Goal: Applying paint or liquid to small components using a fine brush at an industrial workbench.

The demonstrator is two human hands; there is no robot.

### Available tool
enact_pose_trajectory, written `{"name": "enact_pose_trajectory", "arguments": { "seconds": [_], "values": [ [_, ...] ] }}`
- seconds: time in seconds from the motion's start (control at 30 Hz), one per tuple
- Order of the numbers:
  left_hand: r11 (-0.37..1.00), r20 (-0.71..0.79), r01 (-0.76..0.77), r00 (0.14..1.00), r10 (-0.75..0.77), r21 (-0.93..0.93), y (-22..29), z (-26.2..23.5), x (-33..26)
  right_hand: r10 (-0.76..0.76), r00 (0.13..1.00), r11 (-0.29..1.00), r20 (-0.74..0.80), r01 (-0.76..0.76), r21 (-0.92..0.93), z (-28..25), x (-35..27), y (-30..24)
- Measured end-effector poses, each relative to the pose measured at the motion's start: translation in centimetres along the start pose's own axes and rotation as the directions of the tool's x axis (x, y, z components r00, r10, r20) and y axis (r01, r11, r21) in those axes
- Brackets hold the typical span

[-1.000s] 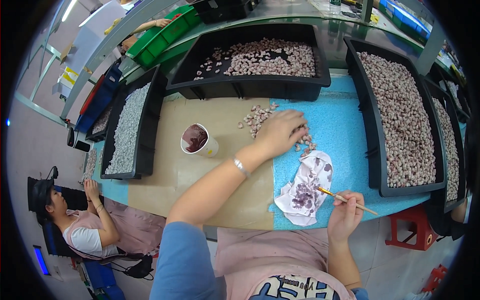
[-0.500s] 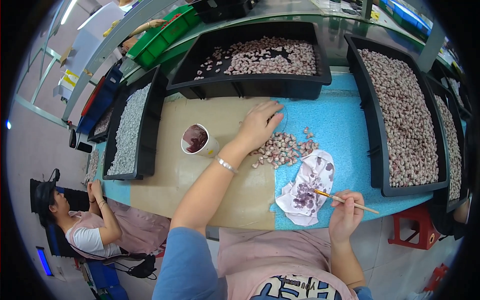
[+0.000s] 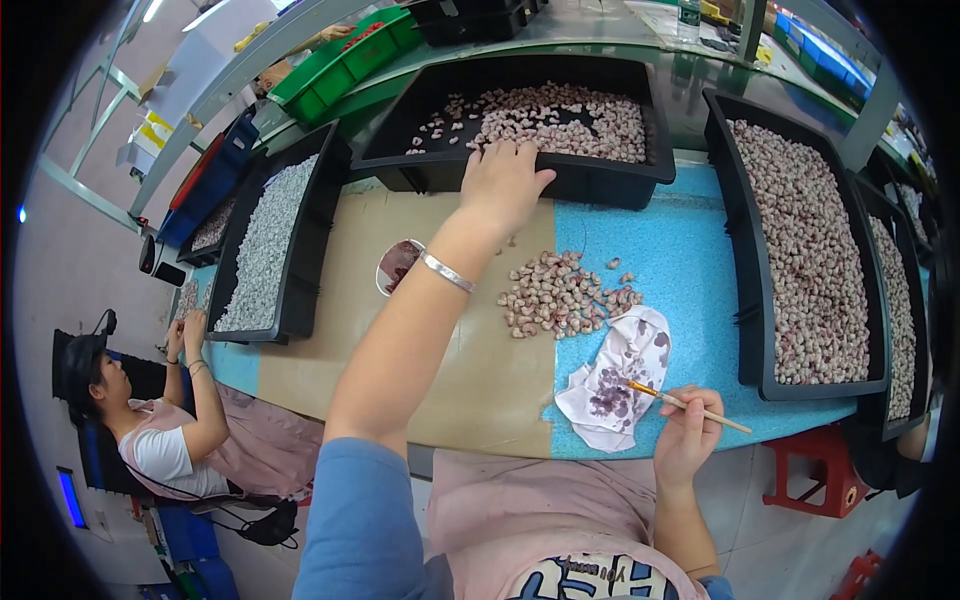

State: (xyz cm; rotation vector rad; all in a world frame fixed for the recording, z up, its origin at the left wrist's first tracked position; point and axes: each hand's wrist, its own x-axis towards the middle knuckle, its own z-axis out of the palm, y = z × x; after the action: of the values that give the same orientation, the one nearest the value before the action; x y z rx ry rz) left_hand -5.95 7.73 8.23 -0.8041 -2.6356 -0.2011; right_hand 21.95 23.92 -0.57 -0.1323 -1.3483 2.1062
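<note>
My left hand (image 3: 505,182) reaches forward over the front rim of the far black tray (image 3: 420,178), its fingers stretched out and nothing seen in it. Small pinkish-brown, shell-like pieces (image 3: 575,118) lie inside that tray. A loose pile of the same pieces (image 3: 558,295) rests on the table behind my left forearm's right side. Between the fingertips of my right hand (image 3: 688,432) is a thin wooden paintbrush (image 3: 715,415). Its bristle end meets a white cloth (image 3: 640,345) blotched with purple stains. My left forearm partly covers a white cup of dark red liquid (image 3: 400,262).
At right stands a black tray (image 3: 762,340) full of pinkish pieces; another (image 3: 310,265) at left holds grey-white ones. Beyond are a green bin (image 3: 340,70) and a metal frame. A co-worker (image 3: 160,430) sits at left, and a red stool (image 3: 825,475) stands at lower right.
My left hand has moved forward from beside the pile to the far tray's rim, so my forearm now covers part of the cup. My right hand keeps the paintbrush at the cloth.
</note>
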Motion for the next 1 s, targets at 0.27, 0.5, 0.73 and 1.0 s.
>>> {"name": "enact_pose_trajectory", "arguments": {
  "seconds": [0.27,0.5,0.73,1.0],
  "values": [
    [0.997,-0.032,-0.064,0.997,0.065,0.038,1.5,-0.7,-1.1,0.006,1.0,1.0,-0.016,-0.006,-0.001,-0.2,-0.1,0.0],
    [0.986,-0.049,-0.078,0.996,0.072,-0.149,2.5,-1.3,-3.6,0.021,1.0,1.0,0.001,-0.021,-0.018,-0.3,-0.2,0.0],
    [0.921,-0.194,-0.151,0.977,0.085,-0.359,4.3,-3.3,-8.6,0.011,1.0,1.0,0.009,-0.011,-0.025,-0.4,0.2,0.1],
    [0.856,0.149,0.156,0.984,-0.094,-0.493,3.0,-2.1,-16.6,0.031,0.999,0.998,0.032,-0.029,-0.057,-0.2,0.2,0.1]
  ]
}}
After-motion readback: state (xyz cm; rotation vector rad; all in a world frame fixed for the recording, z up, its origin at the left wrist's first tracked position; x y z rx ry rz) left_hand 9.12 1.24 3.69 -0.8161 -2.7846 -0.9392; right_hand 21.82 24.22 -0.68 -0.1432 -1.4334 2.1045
